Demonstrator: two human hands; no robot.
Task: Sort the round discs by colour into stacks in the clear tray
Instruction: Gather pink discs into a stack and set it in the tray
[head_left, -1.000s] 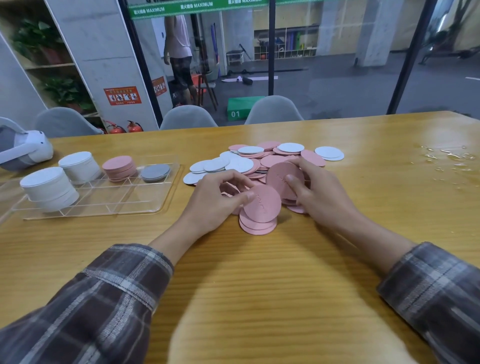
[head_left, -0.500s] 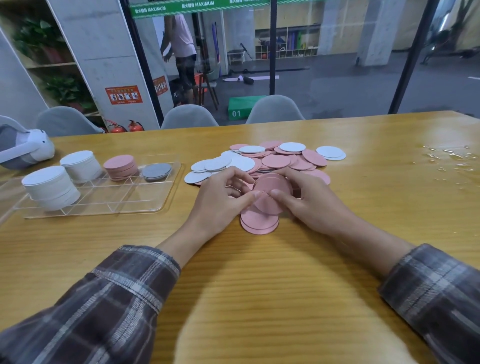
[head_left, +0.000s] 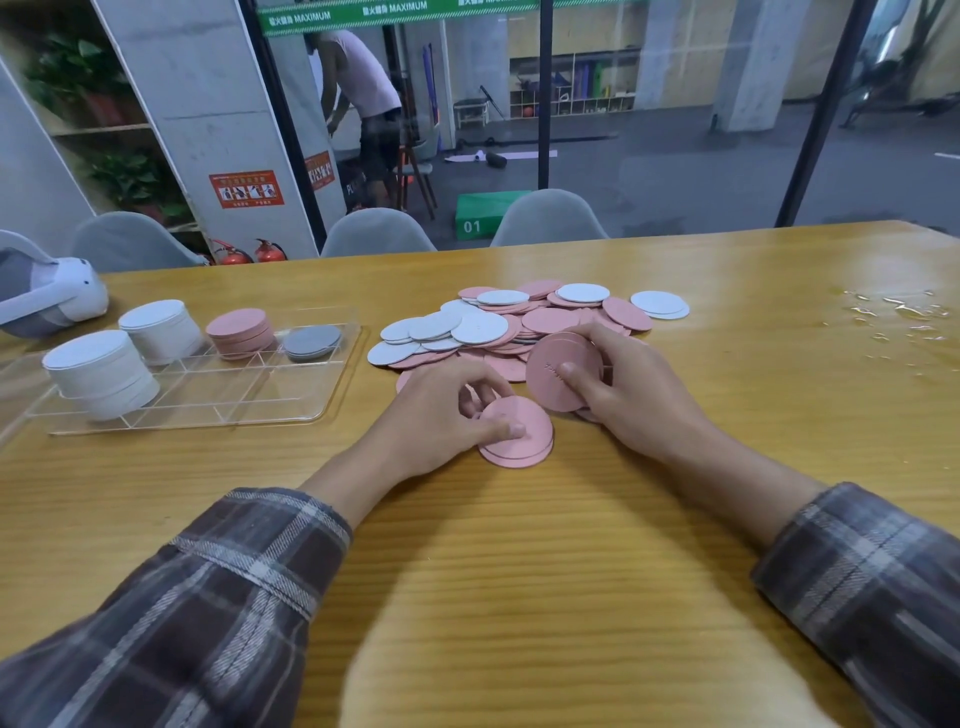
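Collection of pinks is in hand beside the pile (head_left: 519, 322): left hand (head_left: 447, 410) clasps a small stack (head_left: 517, 439) flat on the table (head_left: 519, 571), right hand (head_left: 628, 400) pinches a tilted disc (head_left: 550, 371). Next, likely: drop it on, then carry all to the tray (head_left: 260, 400) at far left.

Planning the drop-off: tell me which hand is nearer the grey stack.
Left. The left hand, on a small pink stack, lies just right of the grey stack; the right hand, holding a pink disc, is farther right.
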